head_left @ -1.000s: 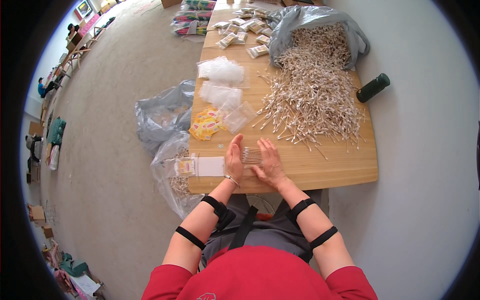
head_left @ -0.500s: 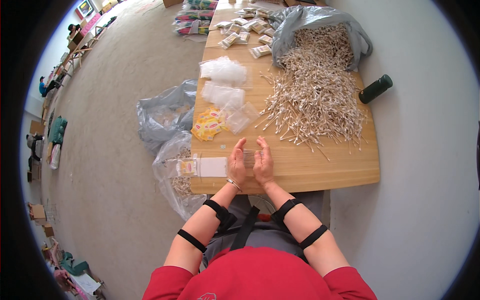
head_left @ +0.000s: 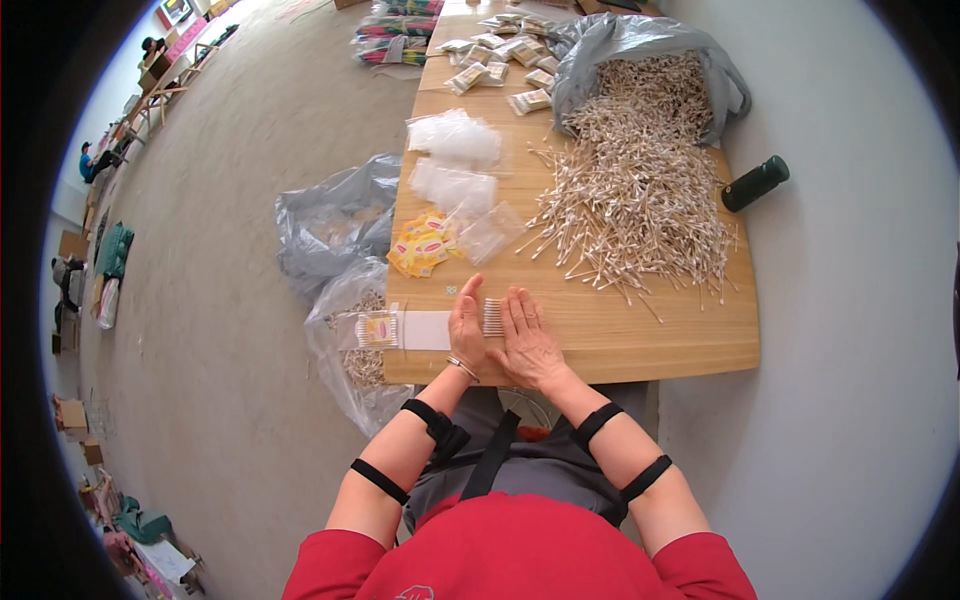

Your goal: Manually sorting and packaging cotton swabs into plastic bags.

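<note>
A short row of cotton swabs (head_left: pixel 492 317) lies side by side on the wooden table between my hands. My left hand (head_left: pixel 467 328) stands on its edge along the row's left side, fingers stretched out. Palm down, my right hand (head_left: pixel 528 338) lies flat with its fingers straight, hiding the row's right part. A white rectangular block (head_left: pixel 427 330) touches or nearly touches my left hand. At its left end is a clear bag (head_left: pixel 377 329) with swabs and a yellow label inside, at the table's left edge.
A big heap of loose swabs (head_left: pixel 635 190) spills from a grey plastic bag (head_left: pixel 728 85). Clear empty bags (head_left: pixel 455 140) and yellow labels (head_left: pixel 422 246) lie at left, filled packs (head_left: pixel 470 78) behind. A dark green bottle (head_left: pixel 755 184) lies at right. Plastic bags (head_left: pixel 335 225) stand beside the table.
My right hand has turned from standing on its edge to lying palm down and flat. My left hand stays upright beside the swabs, shifted slightly left.
</note>
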### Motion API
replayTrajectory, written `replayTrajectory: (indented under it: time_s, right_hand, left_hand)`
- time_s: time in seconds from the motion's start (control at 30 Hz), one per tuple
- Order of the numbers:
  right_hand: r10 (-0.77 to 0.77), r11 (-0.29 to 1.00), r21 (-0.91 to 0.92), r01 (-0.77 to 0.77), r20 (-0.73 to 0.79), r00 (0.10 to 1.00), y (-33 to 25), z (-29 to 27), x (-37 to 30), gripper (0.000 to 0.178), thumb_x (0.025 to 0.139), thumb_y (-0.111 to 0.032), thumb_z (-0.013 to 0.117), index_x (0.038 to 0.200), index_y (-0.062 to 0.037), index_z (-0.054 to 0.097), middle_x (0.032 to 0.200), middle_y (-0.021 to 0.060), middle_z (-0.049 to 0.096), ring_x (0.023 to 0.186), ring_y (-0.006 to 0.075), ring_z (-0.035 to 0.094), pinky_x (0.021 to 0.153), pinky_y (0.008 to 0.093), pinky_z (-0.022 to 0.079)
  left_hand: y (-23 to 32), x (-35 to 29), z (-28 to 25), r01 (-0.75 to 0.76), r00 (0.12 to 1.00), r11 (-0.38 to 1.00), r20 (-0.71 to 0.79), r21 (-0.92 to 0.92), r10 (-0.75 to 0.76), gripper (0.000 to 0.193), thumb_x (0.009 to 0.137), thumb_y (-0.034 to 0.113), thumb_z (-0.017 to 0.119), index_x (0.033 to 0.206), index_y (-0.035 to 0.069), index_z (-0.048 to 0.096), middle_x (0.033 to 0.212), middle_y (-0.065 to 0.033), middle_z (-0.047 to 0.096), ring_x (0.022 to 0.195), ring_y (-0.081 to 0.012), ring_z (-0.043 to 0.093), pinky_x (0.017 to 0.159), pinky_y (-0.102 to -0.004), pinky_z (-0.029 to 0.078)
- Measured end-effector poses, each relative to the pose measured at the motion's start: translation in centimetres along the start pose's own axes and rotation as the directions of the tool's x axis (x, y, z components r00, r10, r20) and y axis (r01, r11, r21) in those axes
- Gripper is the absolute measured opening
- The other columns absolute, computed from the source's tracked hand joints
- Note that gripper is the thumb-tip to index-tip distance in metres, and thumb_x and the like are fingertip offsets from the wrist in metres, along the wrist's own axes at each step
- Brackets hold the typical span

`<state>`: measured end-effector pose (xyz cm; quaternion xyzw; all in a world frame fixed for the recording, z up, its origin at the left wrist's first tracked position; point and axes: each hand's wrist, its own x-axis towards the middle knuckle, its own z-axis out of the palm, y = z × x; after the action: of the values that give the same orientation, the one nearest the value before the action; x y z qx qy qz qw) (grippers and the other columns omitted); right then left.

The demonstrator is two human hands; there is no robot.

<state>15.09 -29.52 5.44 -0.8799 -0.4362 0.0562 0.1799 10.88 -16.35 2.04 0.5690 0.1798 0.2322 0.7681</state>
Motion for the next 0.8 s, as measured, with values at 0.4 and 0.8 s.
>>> replayTrajectory:
  time_s: [0.4, 0.8]
  right_hand:
    - [0.242, 0.762, 0.647, -0.025, -0.249, 0.938, 2.3, 0.5, 0.6, 0.059, 0.093, -0.024, 0.044, 0.141, 0.0054, 0.026, 0.149, 0.0194, 0.024, 0.14, 0.0302, 0.017, 0.114, 0.0373, 0.014]
    - [0.337, 0.533, 0.845, 0.045, -0.261, 0.905, 0.0, 1.4, 2.7, 0.052, 0.097, -0.025, 0.038, 0.138, 0.0053, 0.031, 0.147, 0.0202, 0.028, 0.14, 0.0299, 0.021, 0.113, 0.0356, 0.016]
  left_hand:
    - [0.3, 0.9, 1.0, -0.022, 1.0, 0.999, -0.005, -0.036, 0.021, 0.054, 0.101, 0.037, 0.032, 0.133, -0.006, 0.04, 0.137, -0.0155, 0.043, 0.131, -0.0217, 0.036, 0.11, -0.0316, 0.024]
    - [0.0, 0.5, 0.5, 0.0, 0.998, 1.0, 0.058, -0.019, 0.001, 0.058, 0.1, 0.04, 0.032, 0.135, -0.005, 0.036, 0.14, -0.0158, 0.038, 0.133, -0.0233, 0.032, 0.112, -0.0336, 0.022]
